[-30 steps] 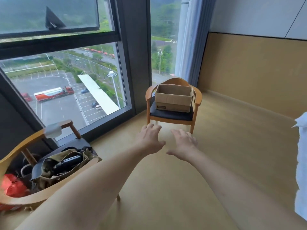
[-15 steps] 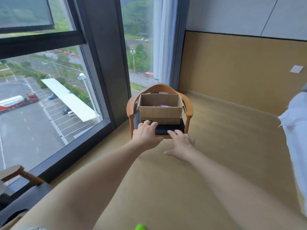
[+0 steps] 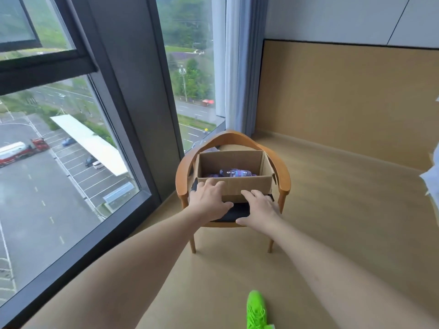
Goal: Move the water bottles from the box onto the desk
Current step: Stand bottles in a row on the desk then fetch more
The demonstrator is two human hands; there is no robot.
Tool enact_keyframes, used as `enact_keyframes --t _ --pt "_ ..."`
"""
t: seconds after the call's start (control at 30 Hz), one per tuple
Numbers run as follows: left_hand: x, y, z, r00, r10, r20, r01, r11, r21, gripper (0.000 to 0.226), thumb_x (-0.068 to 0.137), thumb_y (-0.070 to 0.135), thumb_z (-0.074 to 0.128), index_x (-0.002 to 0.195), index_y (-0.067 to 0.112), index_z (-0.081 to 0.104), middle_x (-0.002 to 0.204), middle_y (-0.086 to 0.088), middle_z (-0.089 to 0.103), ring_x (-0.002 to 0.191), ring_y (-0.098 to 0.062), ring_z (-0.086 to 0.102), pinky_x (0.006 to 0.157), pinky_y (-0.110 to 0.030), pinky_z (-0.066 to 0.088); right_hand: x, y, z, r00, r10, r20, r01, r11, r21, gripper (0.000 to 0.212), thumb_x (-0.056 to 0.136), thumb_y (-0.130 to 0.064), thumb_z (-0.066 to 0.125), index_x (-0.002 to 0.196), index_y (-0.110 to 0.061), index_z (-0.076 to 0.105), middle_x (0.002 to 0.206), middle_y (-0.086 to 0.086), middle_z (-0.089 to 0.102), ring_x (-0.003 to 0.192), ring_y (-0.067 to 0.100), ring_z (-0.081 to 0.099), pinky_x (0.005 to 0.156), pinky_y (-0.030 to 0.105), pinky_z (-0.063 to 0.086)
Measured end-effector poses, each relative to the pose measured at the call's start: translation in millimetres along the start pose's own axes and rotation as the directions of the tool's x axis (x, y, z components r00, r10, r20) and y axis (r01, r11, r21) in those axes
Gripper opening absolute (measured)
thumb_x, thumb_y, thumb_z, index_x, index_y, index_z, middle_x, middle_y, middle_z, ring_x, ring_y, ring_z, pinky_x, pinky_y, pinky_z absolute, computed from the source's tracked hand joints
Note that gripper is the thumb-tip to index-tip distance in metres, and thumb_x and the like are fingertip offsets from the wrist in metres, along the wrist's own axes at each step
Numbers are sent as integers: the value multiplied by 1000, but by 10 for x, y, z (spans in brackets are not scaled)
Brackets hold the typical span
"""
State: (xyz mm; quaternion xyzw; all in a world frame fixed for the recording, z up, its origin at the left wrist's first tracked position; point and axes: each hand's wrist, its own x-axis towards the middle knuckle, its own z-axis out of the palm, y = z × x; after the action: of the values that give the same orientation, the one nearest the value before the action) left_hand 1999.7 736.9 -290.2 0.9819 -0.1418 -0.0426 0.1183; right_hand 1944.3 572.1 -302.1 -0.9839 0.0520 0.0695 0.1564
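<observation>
An open cardboard box (image 3: pixel 247 187) stands on the black seat of a wooden armchair (image 3: pixel 182 176). Inside it lie water bottles with purple labels (image 3: pixel 235 173), partly hidden by the box's near wall. My left hand (image 3: pixel 209 199) reaches out with straight fingers in front of the box's near left corner. My right hand (image 3: pixel 260 208) is stretched out flat, low before the box's near wall. Neither hand holds anything; whether they touch the box I cannot tell. The desk is not in view.
A tall window with a dark frame (image 3: pixel 133 96) runs along the left. A curtain (image 3: pixel 240 67) hangs behind the chair. A wood-panelled wall (image 3: pixel 344 96) closes the back. White bedding (image 3: pixel 433 176) shows at the right edge. My green shoe (image 3: pixel 256 309) is on the wooden floor.
I have walked up to the armchair, so the box looks much nearer and its bottles show. The second chair with the bag has left the view. Both hands stay stretched forward.
</observation>
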Motion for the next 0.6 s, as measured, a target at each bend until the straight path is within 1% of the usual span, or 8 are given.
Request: enact_keyframes --t 0.13,0.2,0.3,0.43,0.6 --pt "689 -45 113 999 -44 26 45 999 -14 64 83 61 65 140 37 47 137 -1 52 126 -28 47 96 -49 49 758 164 5 999 -1 38 1 1000 7 90 82 -54 75 155 -34 27 159 1 34 141 30 38 113 54 36" --pt "1036 -84 151 996 -76 41 76 997 -2 65 84 62 65 141 36 46 143 -1 49 130 -29 46 99 -50 48 1127 259 -34 998 -18 54 18 1000 4 90 82 -54 75 155 -35 28 159 1 34 141 31 38 113 55 36" --pt "1506 -134 194 988 -130 78 130 991 13 71 86 62 62 148 36 41 151 -1 44 137 -30 41 104 -51 46 1597 426 -100 995 -39 95 39 999 -3 90 81 -56 75 154 -35 28 160 1 35 142 31 37 113 55 35" --pt "2004 -133 283 976 -191 103 192 981 1 70 86 60 62 149 36 41 150 0 45 136 -29 42 104 -50 47 2123 669 -122 987 -34 156 35 999 0 90 80 -58 75 154 -34 28 159 2 34 142 31 37 112 54 35" --pt "2383 -109 491 965 -188 184 180 982 60 65 90 58 62 147 32 43 150 -2 45 136 -30 42 106 -52 45 2577 764 33 970 -27 242 26 1000 6 88 81 -59 74 153 -34 29 157 2 37 140 31 39 110 53 38"
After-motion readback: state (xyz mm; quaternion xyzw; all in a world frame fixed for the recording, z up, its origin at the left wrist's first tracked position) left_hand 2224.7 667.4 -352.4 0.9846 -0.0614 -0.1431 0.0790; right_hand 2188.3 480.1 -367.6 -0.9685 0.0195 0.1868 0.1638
